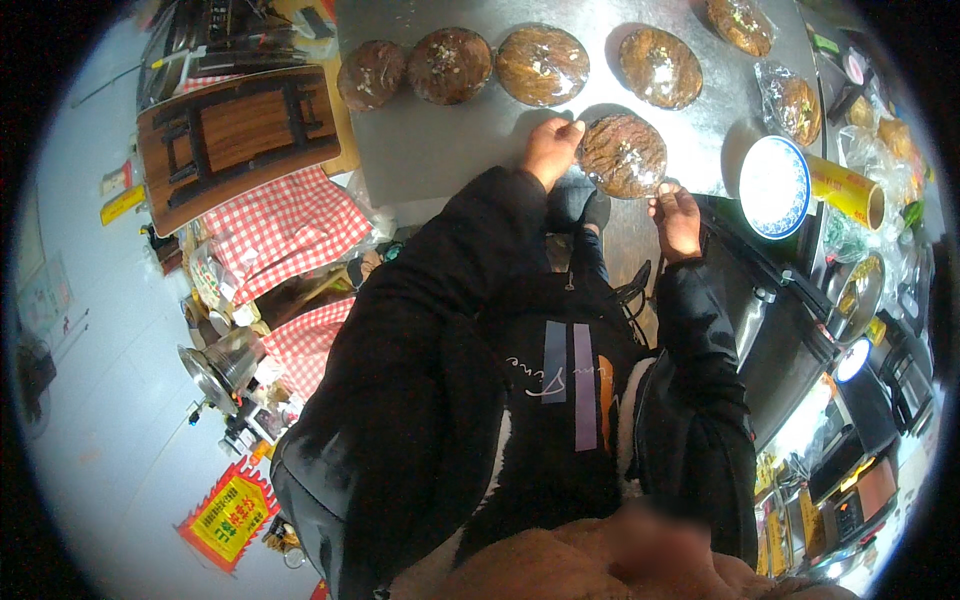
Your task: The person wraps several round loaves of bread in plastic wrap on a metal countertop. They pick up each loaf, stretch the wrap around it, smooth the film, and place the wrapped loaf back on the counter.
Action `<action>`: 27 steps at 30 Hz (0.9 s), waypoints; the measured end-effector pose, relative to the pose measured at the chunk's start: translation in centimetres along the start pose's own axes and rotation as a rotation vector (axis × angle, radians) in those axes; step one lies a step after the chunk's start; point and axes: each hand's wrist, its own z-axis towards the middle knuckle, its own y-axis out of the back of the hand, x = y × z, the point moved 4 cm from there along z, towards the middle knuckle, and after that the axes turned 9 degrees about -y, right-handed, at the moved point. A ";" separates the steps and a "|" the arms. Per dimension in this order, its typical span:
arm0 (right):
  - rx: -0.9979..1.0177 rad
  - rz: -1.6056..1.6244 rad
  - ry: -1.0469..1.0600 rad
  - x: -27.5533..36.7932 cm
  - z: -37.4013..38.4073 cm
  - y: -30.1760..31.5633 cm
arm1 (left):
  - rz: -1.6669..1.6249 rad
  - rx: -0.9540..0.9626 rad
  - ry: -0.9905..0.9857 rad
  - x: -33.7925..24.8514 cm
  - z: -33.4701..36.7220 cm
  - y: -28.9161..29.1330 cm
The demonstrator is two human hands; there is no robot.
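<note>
A round dish of brown food (623,152) with pale bits on top and shiny clear wrap over it is between my hands, at the near edge of the metal table. My left hand (552,150) is closed at its left rim, thumb and fingers pinching there. My right hand (679,222) pinches at the lower right rim, where the edge of the wrap seems to be. Beyond it, a similar wrapped dish (543,65) stands on the table, with several more in a curved row.
The metal table (430,150) reaches across the far side. At right are a blue-rimmed white plate (775,188), a yellow roll (850,192) and clear plastic bags (890,165). A folded wooden table (240,140) and red checked cloth (290,225) are at left.
</note>
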 end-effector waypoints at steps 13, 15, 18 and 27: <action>-0.002 -0.131 0.089 0.3 0.1 -1.2 | -0.041 0.129 0.148 -1.0 0.4 0.4; -0.033 -0.091 0.071 0.4 -0.2 -1.5 | -0.022 0.120 0.174 -0.8 0.5 0.4; -0.013 -0.153 0.168 0.9 -0.5 -2.2 | 0.052 0.115 0.141 -0.4 0.7 0.5; -0.295 -0.066 0.364 2.7 -0.7 0.0 | 0.257 -0.160 -0.479 -2.3 -0.9 2.4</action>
